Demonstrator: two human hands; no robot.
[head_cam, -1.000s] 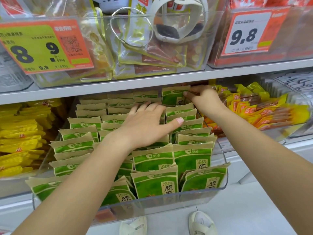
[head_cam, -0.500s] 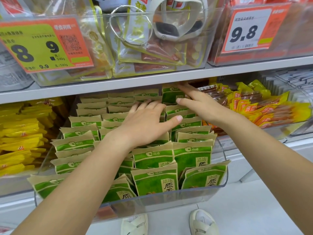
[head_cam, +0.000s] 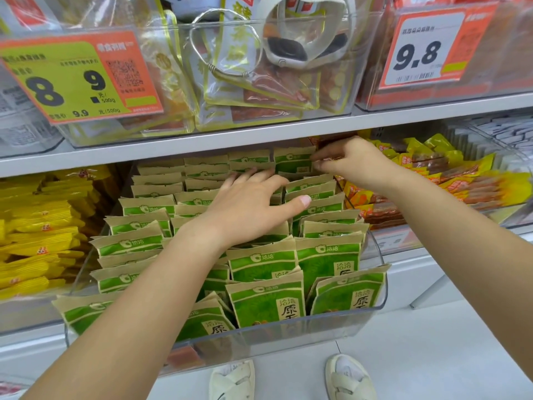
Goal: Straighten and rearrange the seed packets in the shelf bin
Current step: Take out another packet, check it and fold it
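Overhead, tags read 9.8 (head_cam: pixel 419 55) and 9.9 (head_cam: pixel 72 82). Left hand (head_cam: pixel 251 209) lies flat on green packets (head_cam: pixel 326 258); right hand (head_cam: pixel 350 163) pinches a rear packet (head_cam: pixel 291 163) in the bin (head_cam: pixel 288 339).

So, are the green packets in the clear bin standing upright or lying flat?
Mostly upright, leaning a little back. The packets stand in rows in the bin, top edges up, printed faces forward.

Matt kraft-paper seed packets (head_cam: pixel 261 262) stand in a glossy clear-plastic bin (head_cam: pixel 288 336).
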